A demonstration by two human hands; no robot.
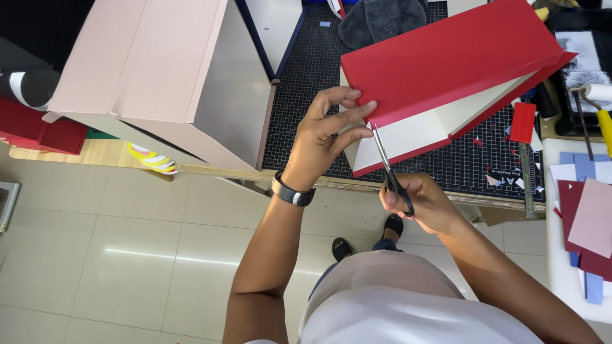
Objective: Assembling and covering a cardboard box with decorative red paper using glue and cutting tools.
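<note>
— Red card folder (446, 57), where is it?
— Over the bench (299, 127); your left hand (322, 137) pinches its corner, fingers bent.
— And your right hand (424, 204)?
— Clenched round black scissors (390, 172), blades at its cream lining.

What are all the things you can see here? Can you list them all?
red card: 1, red outside, cream inside, on the mat
scissors: 1, black handles, blades at the card's edge
cutting mat: 1, black with grid, on the table
pink box: 1, pale pink, left of the mat
paper sheets: several, maroon, pink, blue, far right
red scrap: 1, on the mat, right
watch: 1, black, left wrist
left hand: holds the card's edge
right hand: holds the scissors
</note>
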